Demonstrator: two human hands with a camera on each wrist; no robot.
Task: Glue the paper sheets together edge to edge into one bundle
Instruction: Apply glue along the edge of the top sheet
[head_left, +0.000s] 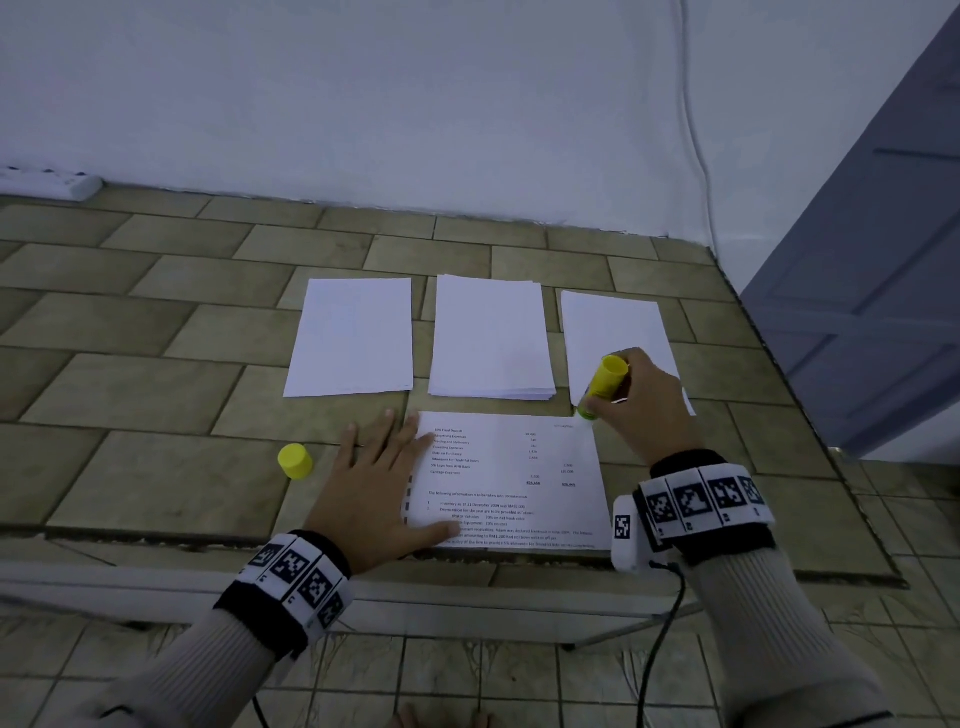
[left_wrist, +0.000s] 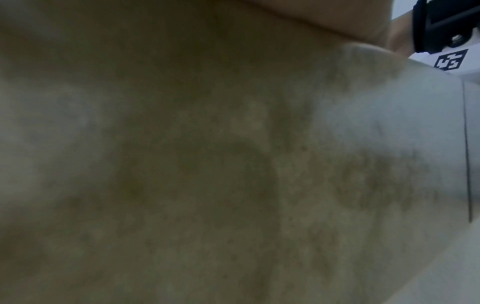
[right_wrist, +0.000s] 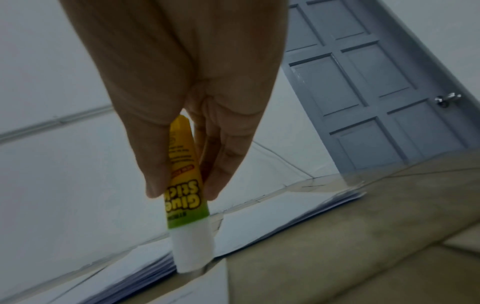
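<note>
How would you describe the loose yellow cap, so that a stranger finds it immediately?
On the tiled table, look near the front edge, left of the left hand. The yellow cap stands there alone on bare tile, short and stubby, unlike the longer glue stick held by the right hand.

A blurred, mottled tan surface (left_wrist: 182, 174) is seen filling the left wrist view. At the upper right, a white block with a black square marker (left_wrist: 450, 61) is seen under a black mount (left_wrist: 441, 22).
</note>
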